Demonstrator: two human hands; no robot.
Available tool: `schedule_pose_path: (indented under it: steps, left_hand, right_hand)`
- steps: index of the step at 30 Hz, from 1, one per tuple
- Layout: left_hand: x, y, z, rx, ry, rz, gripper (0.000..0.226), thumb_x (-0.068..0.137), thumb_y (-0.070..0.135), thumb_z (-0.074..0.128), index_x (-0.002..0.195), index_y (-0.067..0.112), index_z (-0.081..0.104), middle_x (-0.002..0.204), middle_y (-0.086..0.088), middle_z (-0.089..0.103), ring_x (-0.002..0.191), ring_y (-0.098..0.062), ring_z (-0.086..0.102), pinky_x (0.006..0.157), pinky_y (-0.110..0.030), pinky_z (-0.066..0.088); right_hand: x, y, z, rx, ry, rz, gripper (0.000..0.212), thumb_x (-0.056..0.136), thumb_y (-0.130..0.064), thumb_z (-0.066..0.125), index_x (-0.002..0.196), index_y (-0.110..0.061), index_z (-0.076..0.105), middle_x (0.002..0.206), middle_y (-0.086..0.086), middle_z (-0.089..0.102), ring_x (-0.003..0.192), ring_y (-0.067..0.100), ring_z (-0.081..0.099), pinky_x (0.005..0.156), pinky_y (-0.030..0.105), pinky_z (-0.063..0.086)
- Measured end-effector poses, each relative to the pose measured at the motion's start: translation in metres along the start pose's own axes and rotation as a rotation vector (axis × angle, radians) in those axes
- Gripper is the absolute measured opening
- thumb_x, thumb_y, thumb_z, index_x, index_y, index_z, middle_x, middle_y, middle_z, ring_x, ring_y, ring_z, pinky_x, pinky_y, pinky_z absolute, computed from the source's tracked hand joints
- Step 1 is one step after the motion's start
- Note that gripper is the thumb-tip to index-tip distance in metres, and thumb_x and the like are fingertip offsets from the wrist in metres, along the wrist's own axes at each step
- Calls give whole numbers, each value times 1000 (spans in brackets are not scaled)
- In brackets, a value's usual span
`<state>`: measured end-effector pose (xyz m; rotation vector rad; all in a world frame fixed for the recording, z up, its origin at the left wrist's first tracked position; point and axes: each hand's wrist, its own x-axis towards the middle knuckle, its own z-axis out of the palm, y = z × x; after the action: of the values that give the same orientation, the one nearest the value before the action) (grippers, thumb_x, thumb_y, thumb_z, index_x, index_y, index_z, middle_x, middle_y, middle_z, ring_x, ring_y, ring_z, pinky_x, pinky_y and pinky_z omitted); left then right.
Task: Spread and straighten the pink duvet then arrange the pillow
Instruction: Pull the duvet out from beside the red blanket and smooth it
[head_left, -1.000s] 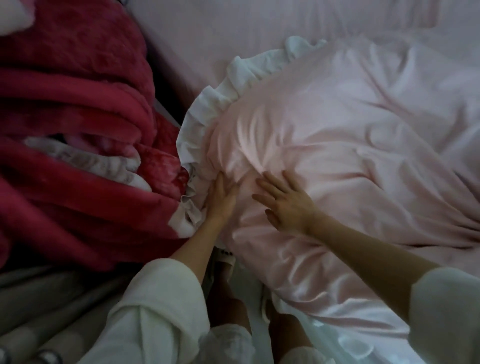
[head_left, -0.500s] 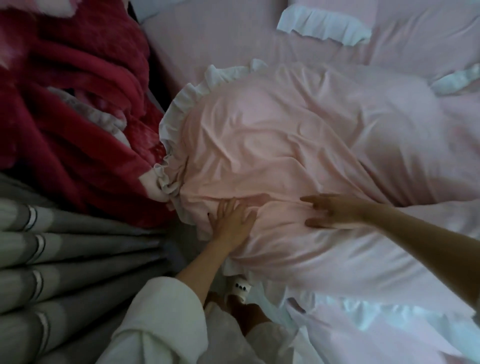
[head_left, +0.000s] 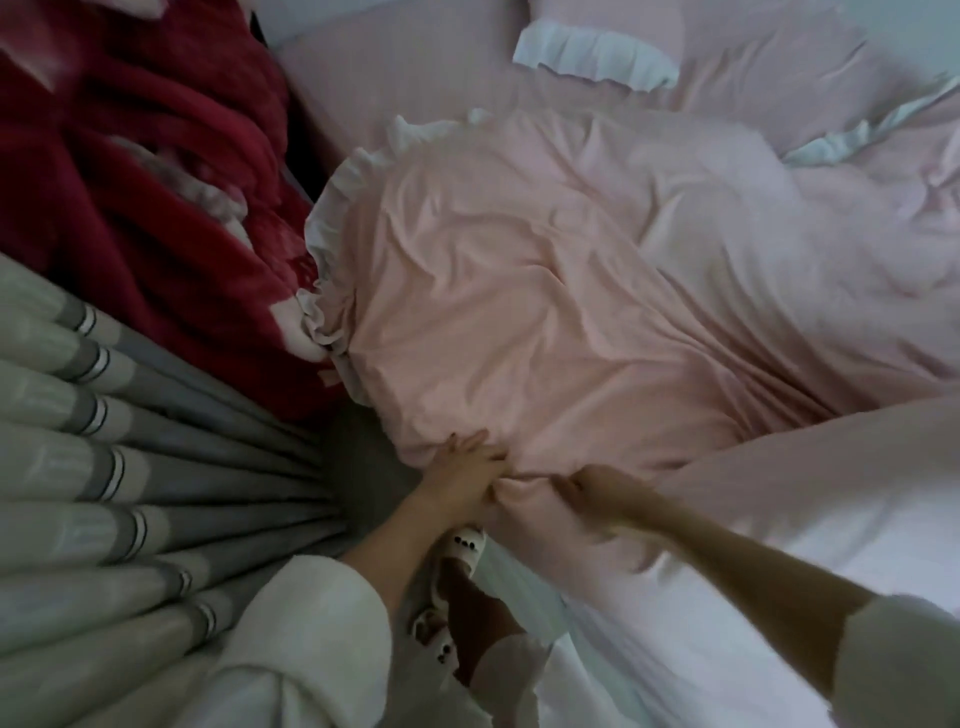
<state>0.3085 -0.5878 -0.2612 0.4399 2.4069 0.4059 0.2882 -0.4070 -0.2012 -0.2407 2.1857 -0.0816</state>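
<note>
Head view, left to right: we see a pleated grey curtain (head_left: 104, 467), then a red blanket (head_left: 156, 208) heaped beside the bed. Our left hand (head_left: 462, 480) lies on the near edge of the pink duvet (head_left: 545, 312), fingers spread, thumb pinching a fold. Just beside it our right hand (head_left: 597, 493) is closed on the same bunched fold. The duvet lies rumpled across the bed; a frilled pillow (head_left: 675, 47) sits at the far edge.

pillow (head_left: 779, 57) cut off top, right hand (head_left: 605, 493) fingers (head_left: 569, 488) hidden
</note>
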Motion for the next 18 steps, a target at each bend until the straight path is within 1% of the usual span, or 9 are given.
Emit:
schedule_pose_path:
  steps: [3, 5, 7, 8, 10, 12, 14, 15, 18]
  left_hand:
    - [-32, -35, 17, -7, -20, -82, 38, 93, 20, 46, 130, 24, 52, 151, 6, 35, 147, -22, 15, 117, -39, 16]
    - [-45, -51, 34, -32, 109, -176, 33, 94, 30, 42, 120, 23, 61, 147, 2, 36, 142, -27, 25, 113, -37, 27]
    - [-47, -56, 54, -232, 279, -286, 40, 93, 37, 36, 114, 17, 63, 144, -4, 37, 134, -30, 36, 106, -35, 37]
    - [-47, -53, 62, -384, 297, -334, 40, 94, 34, 38, 124, 14, 56, 149, -6, 33, 136, -29, 34, 109, -33, 34]
    - [-46, -43, 79, -620, 324, -382, 52, 96, 27, 44, 144, 12, 33, 158, -6, 16, 144, -24, 21, 117, -29, 21]
    - [-44, -28, 87, -745, 368, -442, 60, 97, 29, 44, 149, 17, 17, 160, -2, 4, 147, -21, 10, 119, -30, 13]
    - [-33, -18, 98, -754, 330, -484, 62, 98, 35, 38, 151, 24, 6, 161, 1, -5, 148, -19, -3, 122, -34, 5]
    - [-23, -17, 108, -718, 273, -488, 62, 99, 38, 35, 151, 26, 3, 160, 3, -8, 148, -19, -9, 122, -36, 0]
    - [8, -22, 150, -627, -29, -490, 59, 98, 46, 30, 150, 35, 2, 159, 2, -14, 147, -29, -14, 121, -41, -3]
  right_hand:
    - [-6, -54, 52, 245, -18, -74, 50, 102, -36, 26, 116, -1, 60, 121, 23, 61, 112, 34, 57, 92, 34, 41]
    - [-2, -58, 71, 291, -1, -79, 48, 102, -36, 27, 113, -2, 59, 122, 22, 60, 111, 34, 56, 92, 34, 41]
    - [7, -41, 74, 205, -1, -94, 44, 101, -34, 29, 110, -3, 58, 121, 21, 60, 110, 33, 56, 91, 33, 41]
    - [9, -32, 72, 154, -6, -109, 41, 101, -32, 31, 112, -2, 57, 123, 20, 60, 110, 32, 56, 91, 32, 41]
    - [15, -16, 65, 28, 17, -161, 40, 100, -30, 33, 124, -5, 52, 133, 16, 53, 118, 30, 50, 97, 33, 38]
    - [22, -6, 59, -151, 143, -199, 48, 98, -36, 32, 144, -18, 32, 150, 9, 33, 136, 29, 32, 110, 43, 28]
    - [36, 0, 57, -354, 228, -205, 59, 95, -49, 28, 149, -34, 9, 160, 3, 5, 147, 28, 4, 113, 58, 6]
    - [47, 4, 60, -429, 195, -202, 61, 94, -54, 25, 149, -38, 2, 161, 0, -5, 147, 28, -7, 111, 63, -2]
    - [75, 20, 96, -586, -75, -114, 61, 93, -59, 15, 149, -38, -1, 159, 1, -16, 145, 29, -20, 106, 71, -9]
